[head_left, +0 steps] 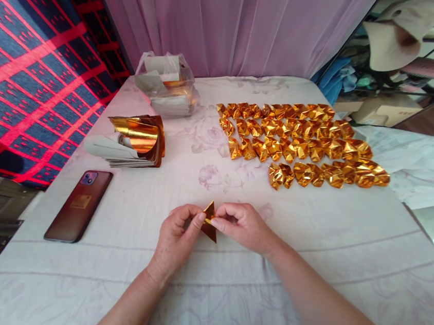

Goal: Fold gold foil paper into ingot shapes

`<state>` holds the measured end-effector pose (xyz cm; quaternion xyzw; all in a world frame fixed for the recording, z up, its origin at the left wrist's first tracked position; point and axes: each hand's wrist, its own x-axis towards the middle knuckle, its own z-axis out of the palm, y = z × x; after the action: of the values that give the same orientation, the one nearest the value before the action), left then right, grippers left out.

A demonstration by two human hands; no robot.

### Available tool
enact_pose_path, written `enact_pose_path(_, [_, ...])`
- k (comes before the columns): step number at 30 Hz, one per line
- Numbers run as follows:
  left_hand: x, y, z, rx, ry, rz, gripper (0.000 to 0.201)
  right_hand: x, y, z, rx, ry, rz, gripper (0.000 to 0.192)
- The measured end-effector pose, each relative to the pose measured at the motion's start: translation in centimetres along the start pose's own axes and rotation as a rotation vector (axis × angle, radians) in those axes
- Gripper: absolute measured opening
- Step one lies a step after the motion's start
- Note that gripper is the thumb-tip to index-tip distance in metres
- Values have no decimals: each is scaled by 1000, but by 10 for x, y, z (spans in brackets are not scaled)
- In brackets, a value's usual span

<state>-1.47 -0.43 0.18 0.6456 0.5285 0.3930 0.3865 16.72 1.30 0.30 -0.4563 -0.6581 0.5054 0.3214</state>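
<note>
Between my two hands is a small folded piece of gold foil paper [210,231], with pointed tips sticking out above and below my fingers. My left hand [180,233] pinches it from the left, thumb against curled fingers. From the right, my right hand [243,227] pinches its middle with thumb and forefinger. The thumbs nearly meet over the fold, and my fingers hide part of it. Farther right, folded gold foil pieces [274,148] lie in several rows. A stack of gold foil sheets [147,139] with pale backs curls up at the left.
A phone [79,207] lies face down at the left. Behind the stack stands a clear plastic bag [170,87] of more sheets. A floral cloth [158,303] covers the table. A purple curtain [225,22] hangs behind; a cap [393,35] and boxes are at the right.
</note>
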Motion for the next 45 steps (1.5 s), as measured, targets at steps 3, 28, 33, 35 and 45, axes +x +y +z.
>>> enact_pose_path(3, [0,-1,0,-21,-7,-47,28,0,-1,-2,-47,-14,-7,20])
enact_pose_path(28, [1,7,-4,0,-59,52,15,-3,-5,-1,-221,-81,-106,24])
enact_pose_path(33, [1,8,-4,-72,-60,-21,18,-3,-5,4,-237,-57,-146,28])
enact_pose_path(35, [0,8,-4,-96,-62,-42,19,-3,-4,6,-230,-55,-156,31])
enact_pose_path(45, [-2,4,1,-176,-6,-104,20,-2,-5,2,-168,-91,-112,31])
